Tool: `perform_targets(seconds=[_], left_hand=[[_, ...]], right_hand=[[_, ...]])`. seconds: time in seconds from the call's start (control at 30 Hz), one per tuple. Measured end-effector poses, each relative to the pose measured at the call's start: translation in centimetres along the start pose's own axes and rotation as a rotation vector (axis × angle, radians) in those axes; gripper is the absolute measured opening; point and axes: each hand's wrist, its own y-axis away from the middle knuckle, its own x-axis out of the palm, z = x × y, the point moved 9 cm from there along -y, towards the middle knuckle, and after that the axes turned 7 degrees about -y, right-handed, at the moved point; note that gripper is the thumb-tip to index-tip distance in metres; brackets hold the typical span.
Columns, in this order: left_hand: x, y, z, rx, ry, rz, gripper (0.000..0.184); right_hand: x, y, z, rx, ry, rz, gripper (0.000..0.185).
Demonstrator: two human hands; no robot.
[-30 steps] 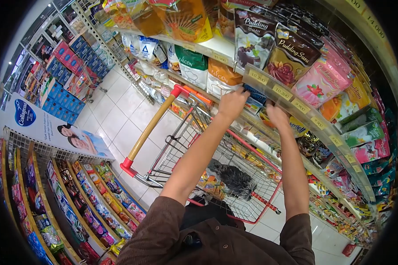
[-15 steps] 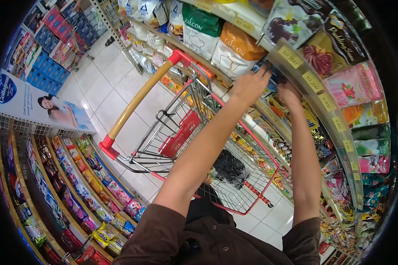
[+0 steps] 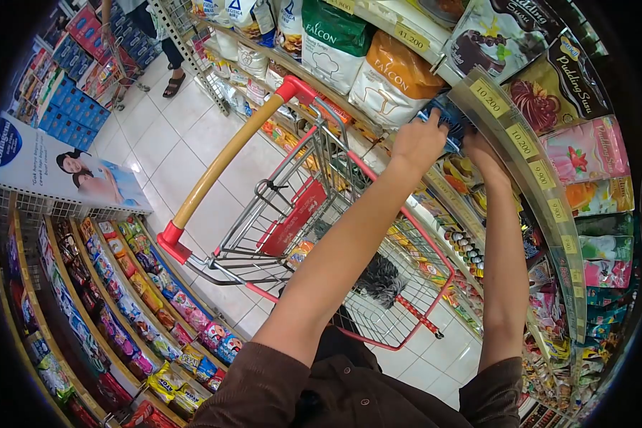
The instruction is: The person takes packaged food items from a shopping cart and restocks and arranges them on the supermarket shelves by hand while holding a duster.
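On the shelf to the right, my left hand (image 3: pixel 417 146) has its fingers curled over a shiny blue packet (image 3: pixel 449 123). My right hand (image 3: pixel 483 153) reaches in beside it, under the upper shelf's edge; its fingers are lost in shadow. Next to my left hand stands an orange-and-white Falcon bag (image 3: pixel 396 82), with a green-and-white Falcon bag (image 3: pixel 333 46) beyond it. Yellowish packets (image 3: pixel 460 173) lie just below my hands.
A shopping cart (image 3: pixel 228 160) stands before me, holding a fluffy grey duster (image 3: pixel 379 279). Pudding packets (image 3: pixel 560 78) fill the upper shelf behind a price rail (image 3: pixel 524 139). Snack shelves (image 3: pixel 132 299) line the left. At the aisle's far end stands a person (image 3: pixel 171 64).
The view has shifted slightly, and my hands appear a little further right. More of the blue packet shows at my left fingers. A person's legs have come into view at the aisle's end.
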Motion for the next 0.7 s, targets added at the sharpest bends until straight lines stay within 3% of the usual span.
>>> perform_targets(seconds=[0.1, 0.2, 0.27, 0.4, 0.5, 0.7], left_hand=[[-0.5, 0.1, 0.1, -0.004, 0.028, -0.055, 0.026], [-1.3, 0.4, -0.2, 0.025, 0.015, -0.139, 0.028], [-1.3, 0.5, -0.1, 0.035, 0.011, -0.122, 0.031], [-0.7, -0.1, 0.1, 0.043, 0.017, -0.047, 0.043], [-1.5, -0.5, 0.4, 0.025, -0.023, -0.131, 0.029], [-2.1, -0.4, 1.0, -0.006, -0.006, -0.178, 0.032]], right_hand=[[-1.8, 0.0, 1.4, -0.012, -0.006, -0.039, 0.027], [-0.7, -0.2, 0.6, -0.018, -0.001, 0.063, 0.025], [1.4, -0.5, -1.7, 0.096, -0.052, 0.225, 0.027], [0.2, -1.0, 0.7, 0.123, -0.016, 0.267, 0.029], [1.2, -0.7, 1.5, 0.031, -0.006, 0.308, 0.033], [3.5, -1.8, 0.6, -0.038, 0.112, 0.302, 0.039]])
